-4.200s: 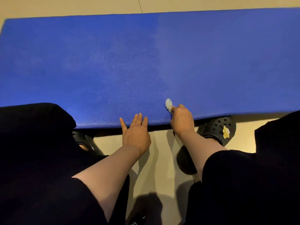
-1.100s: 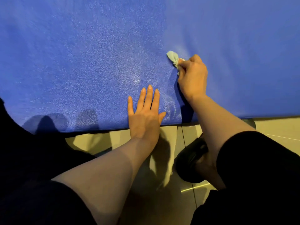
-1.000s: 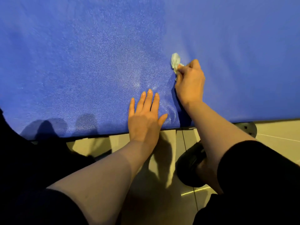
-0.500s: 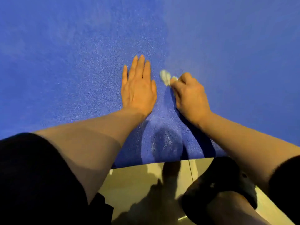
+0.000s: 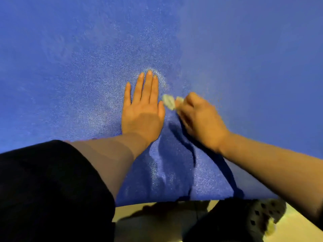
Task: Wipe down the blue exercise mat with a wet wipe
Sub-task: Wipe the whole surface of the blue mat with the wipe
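Blue mat (image 5: 244, 67) fills the view; the left hand (image 5: 142, 110) lies flat on it, fingers straight, just beside the right hand (image 5: 199, 119), whose fingers pinch a balled-up wet wipe (image 5: 168, 101) against it. That wad's tiny, so I'd guess it skips patches or bumps the left thumb.

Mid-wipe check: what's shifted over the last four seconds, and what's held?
Both hands have moved from the near edge out onto the blue mat. The left hand, first planted at the edge, now presses flat farther in. The right hand has carried the wet wipe away from the edge, beside the left thumb. Unchanged: right fingers still pinch the wipe; left hand stays open.
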